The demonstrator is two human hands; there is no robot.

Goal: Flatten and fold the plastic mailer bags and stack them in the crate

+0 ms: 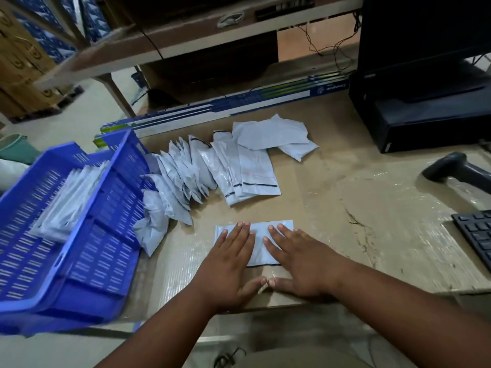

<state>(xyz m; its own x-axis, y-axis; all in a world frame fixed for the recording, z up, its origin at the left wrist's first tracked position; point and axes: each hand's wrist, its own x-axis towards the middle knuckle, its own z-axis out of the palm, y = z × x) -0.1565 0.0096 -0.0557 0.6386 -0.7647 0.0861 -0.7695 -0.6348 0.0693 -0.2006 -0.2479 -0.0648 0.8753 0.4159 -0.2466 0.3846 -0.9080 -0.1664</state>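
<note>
A pale grey mailer bag (259, 236) lies flat on the cardboard-covered table near the front edge. My left hand (229, 264) presses its left half with straight fingers. My right hand (300, 264) presses its right half the same way, and the two thumbs almost touch below the bag. Behind it, several more grey mailer bags (212, 166) lie fanned in an overlapping row. The blue plastic crate (87, 256) stands tilted at the left, with a stack of folded bags (66, 205) inside it.
A long printed carton (225, 107) lies along the table's back. A black computer tower (425, 75) stands at the back right, with a barcode scanner (457, 168) and a keyboard (475, 235) at the right edge. Shelving and boxes are behind.
</note>
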